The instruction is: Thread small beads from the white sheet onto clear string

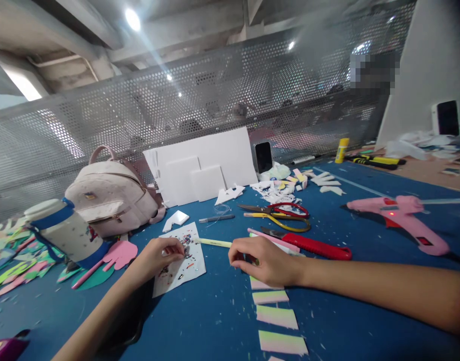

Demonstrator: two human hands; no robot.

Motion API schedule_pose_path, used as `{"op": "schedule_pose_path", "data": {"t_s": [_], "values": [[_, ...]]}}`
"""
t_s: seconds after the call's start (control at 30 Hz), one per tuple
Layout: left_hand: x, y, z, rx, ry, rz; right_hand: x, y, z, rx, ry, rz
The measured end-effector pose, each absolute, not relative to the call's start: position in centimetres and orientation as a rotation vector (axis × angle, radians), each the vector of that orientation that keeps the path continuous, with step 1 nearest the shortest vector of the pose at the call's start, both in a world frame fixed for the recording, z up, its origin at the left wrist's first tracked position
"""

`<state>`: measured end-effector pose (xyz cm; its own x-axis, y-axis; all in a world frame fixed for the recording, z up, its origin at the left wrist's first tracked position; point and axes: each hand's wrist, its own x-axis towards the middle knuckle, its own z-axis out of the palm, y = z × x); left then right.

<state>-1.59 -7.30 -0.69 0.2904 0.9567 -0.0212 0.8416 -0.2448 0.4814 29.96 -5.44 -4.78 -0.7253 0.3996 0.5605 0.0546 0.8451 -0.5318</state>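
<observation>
My left hand point(167, 254) is over a white sheet point(197, 264) scattered with tiny colourful bits. Its thumb and fingertips are pinched together; what they hold, if anything, is too small to name. To the right, my right hand point(258, 259) is curled, thumb and forefinger together, with a small greenish patch showing between the fingers. A pale yellow pen-like stick point(215, 242) stretches from the sheet to my right hand's knuckles; whether the hand touches it I cannot tell. Below that hand lies a column of green-to-pink foam strips point(277, 317).
Behind my right hand lie a red utility knife point(316, 246), scissors point(288, 215) and a grey pen point(217, 218). A pink glue gun point(406, 215) is at right. White boards point(230, 150), a backpack point(113, 193) and a bottle point(66, 233) stand behind. A dark phone-like slab point(127, 321) is under my left forearm.
</observation>
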Motion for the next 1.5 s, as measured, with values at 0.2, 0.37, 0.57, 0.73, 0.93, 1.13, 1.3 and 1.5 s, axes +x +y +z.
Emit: {"op": "schedule_pose_path", "data": {"t_s": [0.2,0.37,0.57,0.73,0.93,1.13,1.3,1.5], "values": [[-1.5,-7.5,-0.8,2.166,1.507,0.352,30.0,-5.4,-4.8,-0.335,-2.331,0.628],[-1.3,-7.4,-1.4,2.153,1.433,0.326,30.0,-5.4,-4.8,-0.332,-2.331,0.617],[-1.2,-7.6,-1.3,2.138,1.412,0.412,30.0,-5.4,-4.8,-0.331,-2.324,0.623],[-0.3,-8.1,-0.9,2.057,1.446,0.695,30.0,-5.5,-4.8,-0.345,-2.299,0.636],[4.1,-10.3,-2.2,1.917,1.340,1.001,30.1,-5.6,-4.8,-0.379,-2.228,0.634],[6.9,-12.0,-3.0,1.811,1.274,1.152,30.3,-5.8,-4.8,-0.337,-2.194,0.616],[6.6,-12.1,-2.8,1.762,1.271,1.203,30.4,-5.9,-4.7,-0.328,-2.182,0.606],[6.7,-12.2,-2.7,1.743,1.249,1.225,30.4,-5.9,-4.7,-0.307,-2.174,0.618]]}}
